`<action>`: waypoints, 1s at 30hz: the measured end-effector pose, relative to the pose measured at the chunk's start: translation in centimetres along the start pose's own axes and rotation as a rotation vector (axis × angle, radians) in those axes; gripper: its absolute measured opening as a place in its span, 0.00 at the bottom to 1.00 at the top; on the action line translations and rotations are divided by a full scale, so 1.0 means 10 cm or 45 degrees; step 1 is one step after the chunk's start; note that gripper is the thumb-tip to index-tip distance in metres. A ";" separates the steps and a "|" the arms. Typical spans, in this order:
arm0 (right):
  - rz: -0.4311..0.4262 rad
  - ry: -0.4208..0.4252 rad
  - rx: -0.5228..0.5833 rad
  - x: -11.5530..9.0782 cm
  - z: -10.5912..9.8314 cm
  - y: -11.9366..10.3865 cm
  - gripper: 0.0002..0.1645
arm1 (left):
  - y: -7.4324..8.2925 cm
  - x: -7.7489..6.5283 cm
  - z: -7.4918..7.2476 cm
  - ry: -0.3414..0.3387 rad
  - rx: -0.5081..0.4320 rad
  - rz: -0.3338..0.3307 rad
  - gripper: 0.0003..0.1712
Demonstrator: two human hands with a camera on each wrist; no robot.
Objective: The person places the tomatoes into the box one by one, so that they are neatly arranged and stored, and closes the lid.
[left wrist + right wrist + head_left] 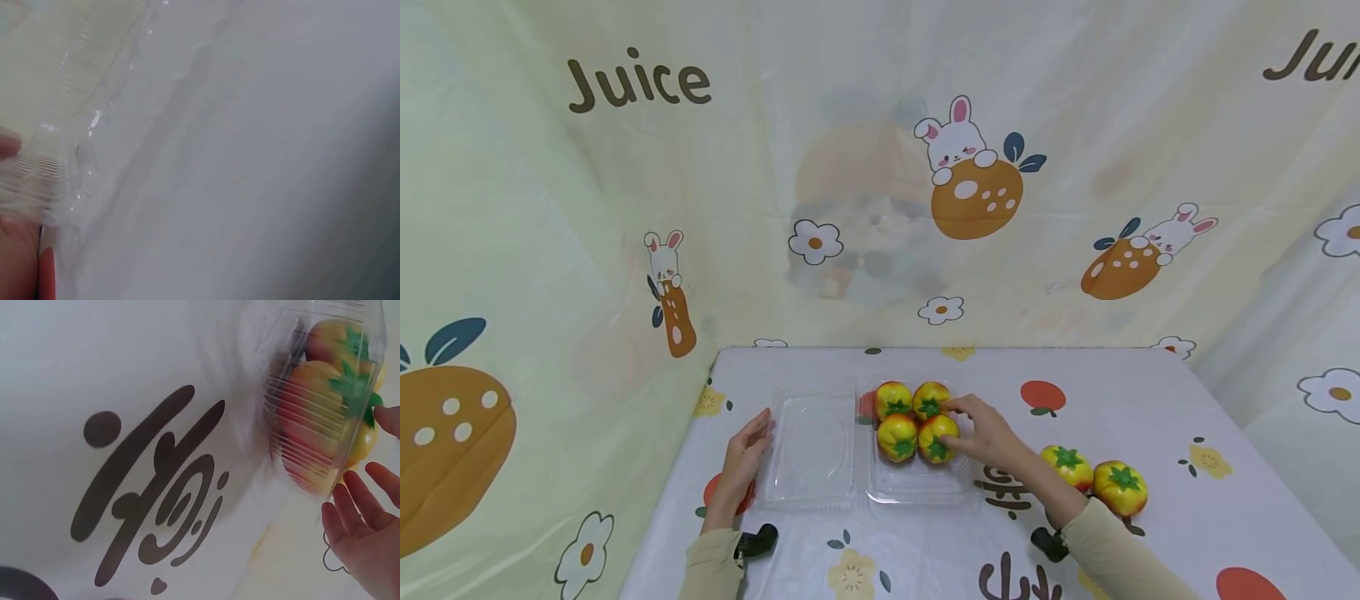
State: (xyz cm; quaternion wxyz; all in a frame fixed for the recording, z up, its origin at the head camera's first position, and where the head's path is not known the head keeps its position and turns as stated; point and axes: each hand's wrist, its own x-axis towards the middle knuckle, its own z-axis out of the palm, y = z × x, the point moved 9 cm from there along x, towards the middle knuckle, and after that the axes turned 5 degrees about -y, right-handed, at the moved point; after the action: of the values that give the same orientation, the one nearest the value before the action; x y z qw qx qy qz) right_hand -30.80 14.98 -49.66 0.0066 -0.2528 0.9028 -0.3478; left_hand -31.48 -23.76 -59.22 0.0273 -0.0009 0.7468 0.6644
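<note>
Toy persimmons, four in two rows of two, sit together in the clear clamshell tray, toward its far end, green caps showing, with a bare strip at the tray's near end. From where I stand, the right hand is at the tray's right side, thumb and forefinger touching the right-hand pair; its fingers are spread rather than wrapped round a fruit, so it looks released, though I can't tell how hard the tips press. Left of the tray lies its clear lid, and the left hand rests at the lid's outer edge, fingers fairly straight, not clenched. To settle the fruit neatly, I'd nudge them snug with fingertips, then lift straight up so no leaf catches and the tray's thin wall isn't knocked. Light steadying at the lid should do; leaning on it could bend the plastic. Two loose persimmons lie right of the tray, by the right forearm, and being round they might roll if a sleeve brushed them.
</note>
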 end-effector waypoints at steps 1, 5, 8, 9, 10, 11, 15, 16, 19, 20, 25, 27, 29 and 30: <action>-0.004 0.004 0.002 0.00 -0.02 0.00 0.30 | 0.00 0.00 0.00 0.000 0.001 -0.001 0.29; 0.007 0.029 0.010 -0.01 -0.10 0.01 0.29 | 0.02 -0.01 0.02 -0.005 0.011 -0.013 0.29; 0.019 0.065 0.024 -0.02 -0.19 0.01 0.28 | 0.02 -0.01 0.02 -0.006 0.020 -0.014 0.29; 0.029 0.078 0.035 -0.02 -0.22 0.01 0.27 | 0.02 -0.01 0.02 -0.005 0.026 -0.012 0.29; 0.038 0.091 0.041 -0.02 -0.26 0.01 0.27 | 0.01 -0.01 0.02 -0.001 0.027 -0.015 0.29; 0.052 0.104 0.043 -0.03 -0.29 0.03 0.27 | 0.01 -0.01 0.02 0.004 0.030 -0.016 0.29; 0.137 0.138 0.098 -0.05 -0.44 0.10 0.25 | 0.00 -0.01 0.01 0.014 0.050 -0.022 0.29; 0.156 0.148 0.118 -0.06 -0.48 0.12 0.24 | -0.01 -0.01 0.01 0.015 0.049 -0.028 0.29; 0.188 0.169 0.182 -0.10 -0.60 0.16 0.24 | -0.02 -0.01 0.01 0.009 0.053 -0.023 0.29; 0.190 0.178 0.203 -0.11 -0.65 0.18 0.25 | -0.01 0.00 0.01 0.007 0.052 -0.014 0.29; 0.226 0.199 0.256 -0.24 -0.83 0.28 0.26 | 0.05 -0.04 0.02 -0.010 0.027 -0.007 0.29; 0.247 0.206 0.255 -0.30 -0.89 0.34 0.27 | 0.06 -0.04 0.02 -0.014 0.025 -0.020 0.29; 0.260 0.210 0.250 -0.38 -0.95 0.41 0.27 | 0.04 -0.03 0.01 -0.014 0.022 -0.026 0.29; 0.267 0.212 0.251 -0.42 -0.99 0.45 0.27 | 0.04 -0.02 0.02 -0.018 0.014 -0.036 0.29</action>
State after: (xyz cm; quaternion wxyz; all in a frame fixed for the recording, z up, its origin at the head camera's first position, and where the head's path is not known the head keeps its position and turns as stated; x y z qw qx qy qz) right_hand -31.05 25.87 -45.70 -0.0073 -0.1256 0.8831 -0.4520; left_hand -31.28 -23.55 -58.87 0.0420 -0.0066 0.7501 0.6599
